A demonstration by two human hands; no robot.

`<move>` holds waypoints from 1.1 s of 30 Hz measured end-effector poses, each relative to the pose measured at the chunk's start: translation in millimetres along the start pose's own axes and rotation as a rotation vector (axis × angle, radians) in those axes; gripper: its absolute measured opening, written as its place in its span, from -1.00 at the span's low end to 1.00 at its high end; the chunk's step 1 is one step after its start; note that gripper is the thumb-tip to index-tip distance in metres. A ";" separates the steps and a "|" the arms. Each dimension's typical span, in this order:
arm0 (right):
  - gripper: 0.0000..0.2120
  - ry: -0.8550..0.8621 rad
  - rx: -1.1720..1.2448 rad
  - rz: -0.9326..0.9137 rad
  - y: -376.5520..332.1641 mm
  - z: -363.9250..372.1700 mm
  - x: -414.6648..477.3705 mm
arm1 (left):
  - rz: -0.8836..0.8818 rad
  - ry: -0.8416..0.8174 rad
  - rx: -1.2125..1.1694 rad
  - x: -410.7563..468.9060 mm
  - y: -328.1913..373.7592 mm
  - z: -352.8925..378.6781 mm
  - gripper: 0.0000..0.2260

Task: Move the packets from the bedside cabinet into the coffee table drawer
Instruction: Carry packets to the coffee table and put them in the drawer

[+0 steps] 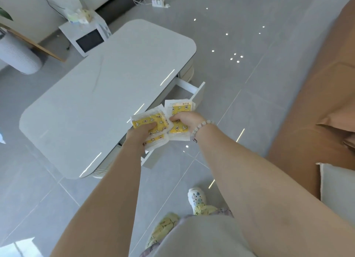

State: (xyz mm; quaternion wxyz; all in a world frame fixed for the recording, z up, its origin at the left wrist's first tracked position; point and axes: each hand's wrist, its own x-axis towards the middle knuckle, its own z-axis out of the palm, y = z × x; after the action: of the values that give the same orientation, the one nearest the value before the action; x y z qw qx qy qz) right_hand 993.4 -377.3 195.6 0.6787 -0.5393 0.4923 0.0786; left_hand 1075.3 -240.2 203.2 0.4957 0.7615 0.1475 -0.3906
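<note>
The left hand (143,132) and right hand (184,120), side by side, each grip a stack of yellow packets (180,107). The open drawer (199,95) lies directly beneath, its long axis running 7 to 1 o'clock along the surface (107,83) edge, with both hands about equally near.

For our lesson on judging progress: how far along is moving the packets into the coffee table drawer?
Done: the drawer stands open and the packets are at the coffee table. In hand: the left hand grips one stack, the right hand a second stack, both above the drawer. Left: laying them inside. The drawer's inside is mostly hidden, so whether any packets already lie there cannot be told.
</note>
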 end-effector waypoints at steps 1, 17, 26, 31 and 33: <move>-0.66 0.002 -0.011 -0.001 -4.1 -3.9 2.3 | -0.003 0.012 0.006 2.1 4.0 5.6 -0.62; -0.62 0.068 -0.065 0.072 -88.6 -0.5 87.9 | -0.091 -0.019 0.014 93.7 87.9 34.0 -0.63; -0.51 0.105 -0.071 0.142 -161.0 11.6 153.7 | -0.098 0.007 -0.011 164.7 166.2 48.8 -0.85; -0.48 0.137 -0.071 0.222 -159.8 -0.7 189.1 | -0.180 -0.006 0.029 191.4 172.3 77.7 -0.88; -0.47 0.135 -0.106 0.268 -153.1 -6.9 207.3 | -0.232 0.006 0.024 202.1 162.4 87.2 -0.87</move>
State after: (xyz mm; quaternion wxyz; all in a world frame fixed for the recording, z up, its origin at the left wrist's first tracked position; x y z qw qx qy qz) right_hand 1191.2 -533.0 140.2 0.5981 -0.5082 0.5992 0.1580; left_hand 1267.2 -424.4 139.6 0.4376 0.7463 0.2313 -0.4450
